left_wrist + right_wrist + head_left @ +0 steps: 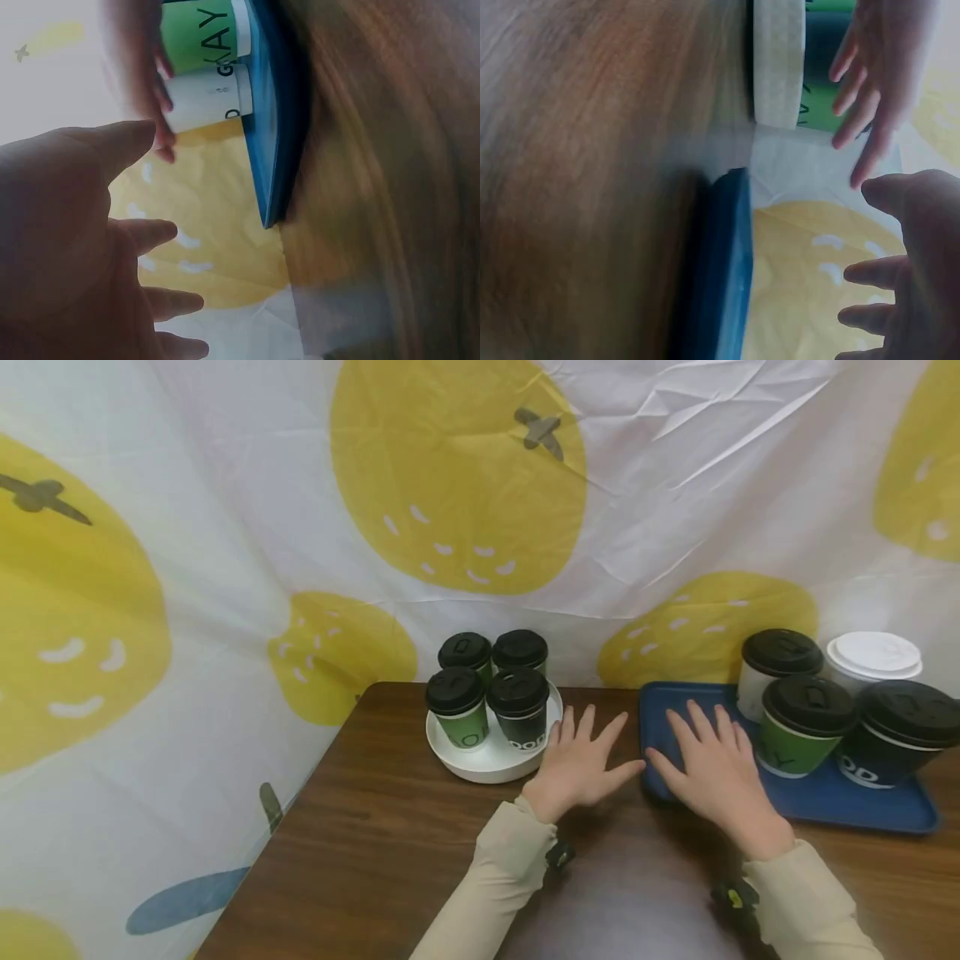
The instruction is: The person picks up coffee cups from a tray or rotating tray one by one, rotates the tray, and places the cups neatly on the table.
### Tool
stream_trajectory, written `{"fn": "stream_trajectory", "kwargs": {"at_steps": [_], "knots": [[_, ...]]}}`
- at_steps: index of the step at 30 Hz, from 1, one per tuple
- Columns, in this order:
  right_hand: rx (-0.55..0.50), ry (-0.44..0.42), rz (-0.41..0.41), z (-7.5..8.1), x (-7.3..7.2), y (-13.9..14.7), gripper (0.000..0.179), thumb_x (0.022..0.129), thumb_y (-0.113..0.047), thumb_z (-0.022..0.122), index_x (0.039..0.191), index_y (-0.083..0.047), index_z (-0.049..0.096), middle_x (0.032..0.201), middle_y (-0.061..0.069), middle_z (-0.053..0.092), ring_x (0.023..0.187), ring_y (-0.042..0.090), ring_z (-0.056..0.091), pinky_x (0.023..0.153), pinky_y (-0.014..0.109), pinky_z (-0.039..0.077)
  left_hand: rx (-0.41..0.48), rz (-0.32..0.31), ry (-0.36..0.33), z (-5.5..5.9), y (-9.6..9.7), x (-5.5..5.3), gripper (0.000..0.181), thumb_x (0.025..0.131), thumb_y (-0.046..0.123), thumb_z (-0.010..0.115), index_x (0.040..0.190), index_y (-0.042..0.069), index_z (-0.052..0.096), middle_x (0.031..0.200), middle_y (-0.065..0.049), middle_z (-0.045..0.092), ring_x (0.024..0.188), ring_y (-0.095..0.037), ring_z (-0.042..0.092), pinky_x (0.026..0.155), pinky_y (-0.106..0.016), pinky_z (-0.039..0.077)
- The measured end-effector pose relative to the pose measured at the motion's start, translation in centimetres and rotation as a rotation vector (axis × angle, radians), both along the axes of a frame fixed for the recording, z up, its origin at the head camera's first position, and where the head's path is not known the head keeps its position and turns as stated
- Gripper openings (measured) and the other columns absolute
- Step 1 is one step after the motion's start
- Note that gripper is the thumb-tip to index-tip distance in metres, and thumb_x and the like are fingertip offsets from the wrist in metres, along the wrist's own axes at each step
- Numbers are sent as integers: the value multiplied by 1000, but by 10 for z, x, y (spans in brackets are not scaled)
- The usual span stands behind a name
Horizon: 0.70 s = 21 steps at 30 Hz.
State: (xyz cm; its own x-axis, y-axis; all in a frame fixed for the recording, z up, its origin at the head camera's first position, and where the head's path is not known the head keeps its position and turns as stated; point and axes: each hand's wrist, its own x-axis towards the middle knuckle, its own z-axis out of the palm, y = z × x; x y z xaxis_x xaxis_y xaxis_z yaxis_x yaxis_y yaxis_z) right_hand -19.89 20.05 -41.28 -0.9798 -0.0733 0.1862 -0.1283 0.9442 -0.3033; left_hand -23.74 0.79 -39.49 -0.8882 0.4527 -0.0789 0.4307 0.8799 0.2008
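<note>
My left hand is spread with straight fingers just right of a round white tray. Several small paper cups with black lids stand on that tray, among them a green cup and a dark cup at the front. Over the left end of a blue rectangular tray, my right hand is also spread, palm down and holding nothing. Larger cups fill the right part of the blue tray: a green one, a dark one, a white one with a black lid and a white-lidded one.
A brown wooden table carries both trays. Behind it hangs a white cloth printed with yellow fruit, close to the table's back and left edges. Dark wrist devices sit at my sleeve cuffs.
</note>
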Motion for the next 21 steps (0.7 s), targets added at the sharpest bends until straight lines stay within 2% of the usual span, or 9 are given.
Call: {"fn": "stream_trajectory", "kwargs": {"at_steps": [3,8,11,15,18,21], "knots": [[15,79,4,7,6,5,70,102,-45,59,152,2,45,160,36,35,147,63,23,117,76,23,-8,-12,2,-2,4,0,75,101,71,41,165,38,22,175,-10,19,163,-41,13,132,-50,18],[31,334,6,29,17,31,62,94,-32,71,142,5,55,148,37,48,139,62,36,111,76,32,-31,-45,-18,-5,15,-1,78,100,72,41,166,35,21,175,-8,19,163,-38,12,133,-48,18],[41,449,-37,44,25,58,58,92,-25,72,137,8,56,142,38,51,135,60,40,109,74,34,-63,-92,-30,-7,26,-2,79,100,73,40,166,34,21,175,-7,19,164,-36,10,134,-45,16],[77,465,-153,52,33,97,54,94,-21,67,134,12,53,140,42,49,134,61,38,110,75,32,-119,-147,-55,-8,43,-1,81,98,77,38,166,36,21,175,-4,19,165,-32,9,134,-41,15],[101,436,-233,49,35,123,55,95,-24,64,133,13,50,139,44,46,131,63,37,106,77,33,-157,-161,-82,-10,55,0,82,96,80,36,165,38,19,176,-1,17,165,-29,7,134,-38,14],[86,379,-277,42,36,145,61,97,-34,60,136,11,46,142,44,41,131,63,34,105,78,31,-185,-176,-97,-11,66,3,83,94,83,36,164,42,19,176,2,16,165,-25,7,134,-36,13]]}}
